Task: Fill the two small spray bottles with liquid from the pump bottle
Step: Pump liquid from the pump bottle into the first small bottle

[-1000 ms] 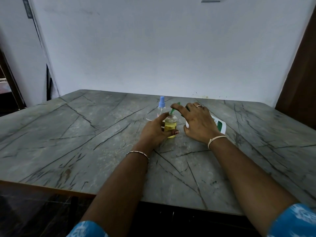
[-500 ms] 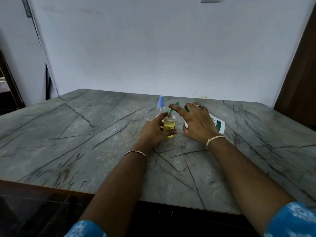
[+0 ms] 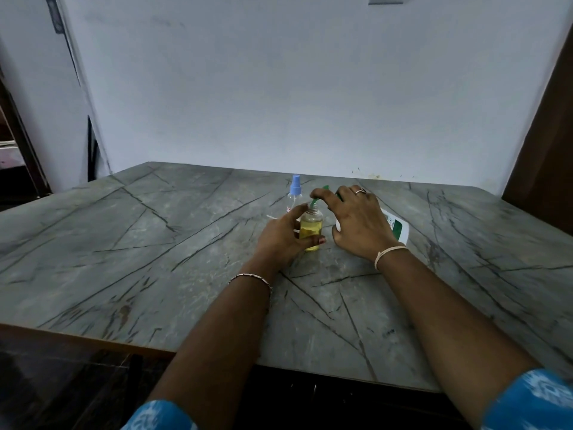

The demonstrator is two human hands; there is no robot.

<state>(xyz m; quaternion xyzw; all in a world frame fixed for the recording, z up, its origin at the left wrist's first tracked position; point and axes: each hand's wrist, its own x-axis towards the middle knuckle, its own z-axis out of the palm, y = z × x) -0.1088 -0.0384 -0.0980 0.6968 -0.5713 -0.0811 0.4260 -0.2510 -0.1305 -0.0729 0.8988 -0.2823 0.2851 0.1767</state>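
The pump bottle [image 3: 400, 228] is mostly hidden behind the right hand [image 3: 356, 225], just a white corner pokes out right of centre, and the label [image 3: 394, 224] print is way too small to read. The left hand [image 3: 279, 240] covers the bottom of the blue-capped bottle [image 3: 294, 193] and part of the yellow bottle [image 3: 311, 226]. Both sleeves [image 3: 533, 401] get cut off by the bottom edge.
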